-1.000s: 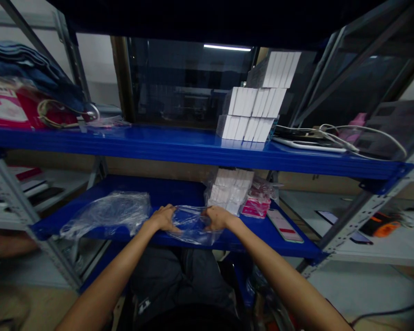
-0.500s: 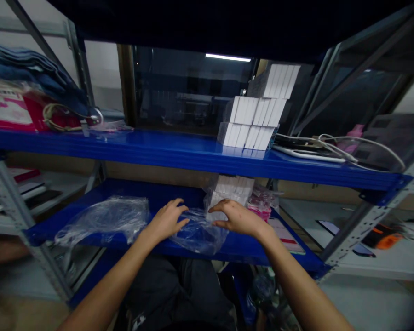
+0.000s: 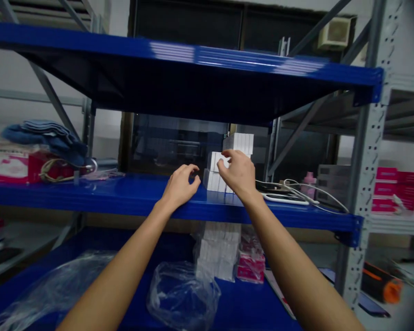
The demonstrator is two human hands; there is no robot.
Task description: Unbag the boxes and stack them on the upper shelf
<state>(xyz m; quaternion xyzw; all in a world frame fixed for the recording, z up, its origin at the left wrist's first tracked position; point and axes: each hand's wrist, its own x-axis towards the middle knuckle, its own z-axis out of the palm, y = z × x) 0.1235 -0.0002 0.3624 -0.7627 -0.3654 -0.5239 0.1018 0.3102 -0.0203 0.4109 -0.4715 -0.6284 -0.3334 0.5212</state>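
Note:
Stacked white boxes (image 3: pixel 214 182) stand on the middle blue shelf (image 3: pixel 138 189), higher at the back. Just left of the stack is my left hand (image 3: pixel 181 185), fingers curved and apart, holding nothing. My right hand (image 3: pixel 239 172) is in front of the stack's right part and hides some of it; its thumb and fingers are apart with nothing between them. Whether it touches a box I cannot tell. On the lower shelf, a clear plastic bag (image 3: pixel 183 294) lies below my hands, with bagged white boxes (image 3: pixel 217 250) behind it.
Pink boxes in plastic (image 3: pixel 251 264) are beside the bagged ones. More clear plastic (image 3: pixel 65 285) lies at lower left. White cables (image 3: pixel 296 186) and a white-edged tablet-like device (image 3: pixel 286 198) lie right of the stack. Folded blue cloth (image 3: pixel 46 138) rests at left. A metal post (image 3: pixel 364 151) stands at right.
Both hands have risen from the clear plastic bag on the lower shelf to the white boxes on the middle shelf. The view has tilted up. The bag stays behind on the lower shelf.

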